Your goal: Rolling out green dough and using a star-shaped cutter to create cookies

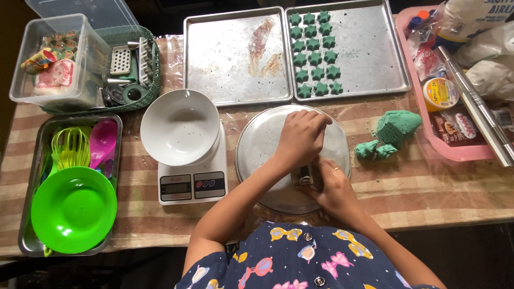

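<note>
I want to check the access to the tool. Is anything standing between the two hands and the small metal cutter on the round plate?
Nothing visible does. The left hand and the right hand both touch the metal cutter on the round plate.

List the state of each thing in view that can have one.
Left hand: pressing down on a small metal tool.
Right hand: steadying that tool.
Round metal plate: under both hands.
White bowl: empty, on the scale.
Right baking tray: partly filled with green stars.
Left baking tray: no stars.
Green dough: loose lumps.
</note>
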